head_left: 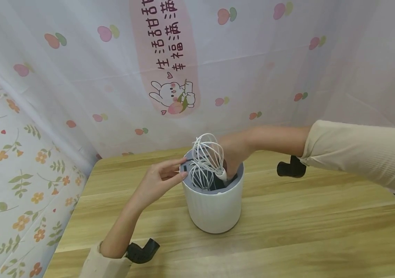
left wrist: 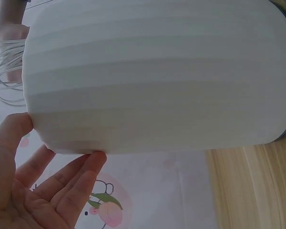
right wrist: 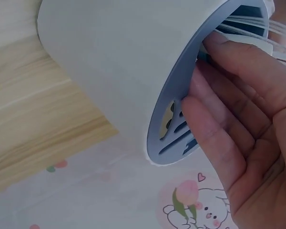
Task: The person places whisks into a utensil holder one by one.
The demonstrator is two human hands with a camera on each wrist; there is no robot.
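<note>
A white ribbed utensil holder point(head_left: 215, 210) with a grey slotted insert point(right wrist: 174, 81) stands upright on the wooden table. Two whisks stick out of its top, wire ends up: a larger whisk point(head_left: 208, 148) with a white handle, and a smaller whisk point(head_left: 201, 178) beside it. My right hand point(head_left: 233, 150) reaches into the opening and grips the larger whisk low on its handle; in the right wrist view the fingertips are partly hidden inside. With its thumb at the rim and fingertips along the outer wall, my left hand point(left wrist: 43, 176) touches the holder.
The wooden table point(head_left: 308, 224) extends on both sides of the holder and in front of it. A white curtain with printed fruit point(head_left: 270, 69) hangs behind, and a flowered cloth point(head_left: 20, 185) covers the left side. Black camera mounts point(head_left: 143, 251) sit at both wrists.
</note>
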